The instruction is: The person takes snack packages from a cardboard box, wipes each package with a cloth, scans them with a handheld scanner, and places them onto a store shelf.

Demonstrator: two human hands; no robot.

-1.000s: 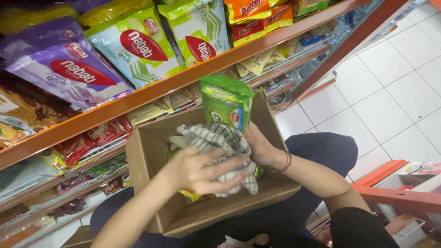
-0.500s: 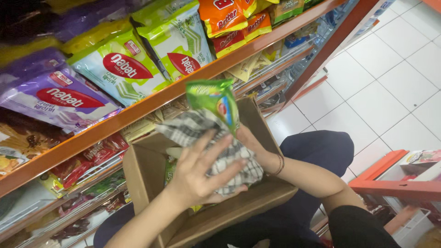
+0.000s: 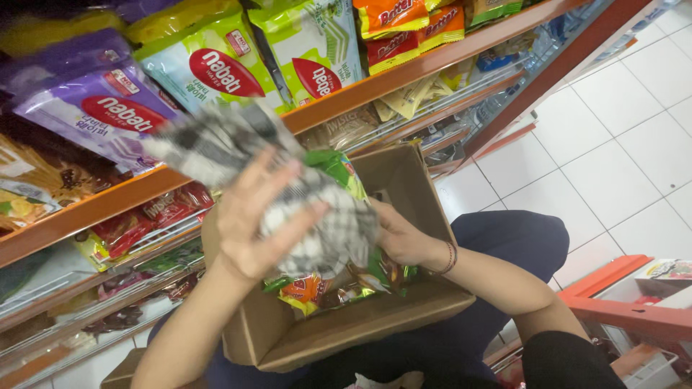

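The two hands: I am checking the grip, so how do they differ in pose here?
The left hand is raised, fingers spread, on the black-and-white checked bundle; the right hand sits lower, under the bundle, beside the green snack packets. The left hand shows its back; the right hand is partly hidden. The right wrist wears a thin bracelet; the left wrist is bare. Both work above the open cardboard box.

An orange shelf [image 3: 404, 75] carries purple, green and orange snack bags [image 3: 216, 68] lying side by side.
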